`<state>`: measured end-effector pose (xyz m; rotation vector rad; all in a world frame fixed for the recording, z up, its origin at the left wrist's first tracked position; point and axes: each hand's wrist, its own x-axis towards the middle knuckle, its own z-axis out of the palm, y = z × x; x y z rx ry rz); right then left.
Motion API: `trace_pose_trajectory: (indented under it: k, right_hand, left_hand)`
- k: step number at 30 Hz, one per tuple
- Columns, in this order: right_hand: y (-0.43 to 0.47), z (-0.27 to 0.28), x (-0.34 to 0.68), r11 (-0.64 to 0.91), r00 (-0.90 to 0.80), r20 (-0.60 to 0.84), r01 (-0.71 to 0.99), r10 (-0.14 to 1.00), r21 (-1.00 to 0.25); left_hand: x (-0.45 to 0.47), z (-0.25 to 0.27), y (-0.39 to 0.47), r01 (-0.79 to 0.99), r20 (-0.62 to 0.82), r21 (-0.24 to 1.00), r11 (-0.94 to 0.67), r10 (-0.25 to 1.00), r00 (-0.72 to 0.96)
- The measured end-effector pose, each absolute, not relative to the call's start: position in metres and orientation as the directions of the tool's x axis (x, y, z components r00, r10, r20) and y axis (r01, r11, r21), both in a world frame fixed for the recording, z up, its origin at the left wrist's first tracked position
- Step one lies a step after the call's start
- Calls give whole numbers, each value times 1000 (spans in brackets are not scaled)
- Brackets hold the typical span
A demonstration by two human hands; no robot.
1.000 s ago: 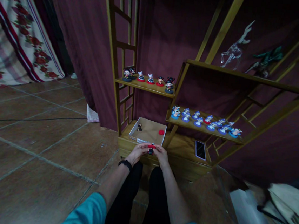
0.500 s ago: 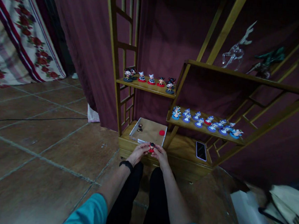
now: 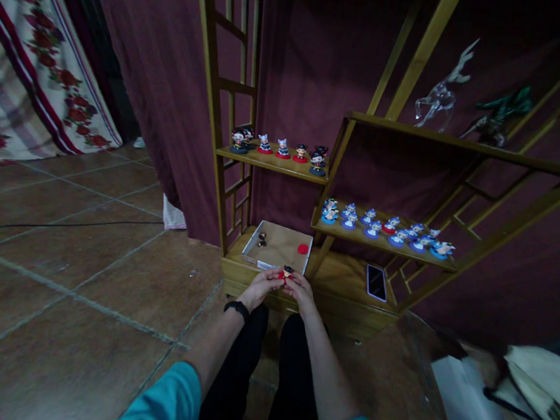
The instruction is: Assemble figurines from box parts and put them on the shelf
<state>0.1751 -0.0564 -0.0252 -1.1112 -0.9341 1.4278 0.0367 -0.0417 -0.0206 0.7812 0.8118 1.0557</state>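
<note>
Between my two hands is a small red figurine [image 3: 286,273] with black hair. My left hand [image 3: 263,286] pinches it from the left, and my right hand [image 3: 300,290] grips it from the right; both are closed on it. Just beyond my fingers lies a shallow cardboard box [image 3: 282,236]. Inside the box are small dark figurine pieces [image 3: 262,239] at the left and a red round base [image 3: 302,249] at the right. Fingers cover the figurine's lower part.
Several figurines [image 3: 282,149] stand on the upper left shelf [image 3: 274,163], and several blue-white ones [image 3: 374,229] on the lower right shelf. A phone [image 3: 376,283] lies on the cabinet's bottom board. Above stand a clear deer ornament [image 3: 439,100] and a green one [image 3: 504,113]. Bags [image 3: 545,381] lie at right.
The red figurine has shifted slightly up and to the right between my fingers. Both hands stay in nearly the same place, still holding it.
</note>
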Motion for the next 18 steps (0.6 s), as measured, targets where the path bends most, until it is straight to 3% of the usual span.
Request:
trace_pose_trajectory:
  k: [18]
  right_hand:
    - [-51,-36,168,-129,18,-132,-122,991,-984]
  left_hand:
    - [41,-23,-42,-305,-184,922,239,963,199]
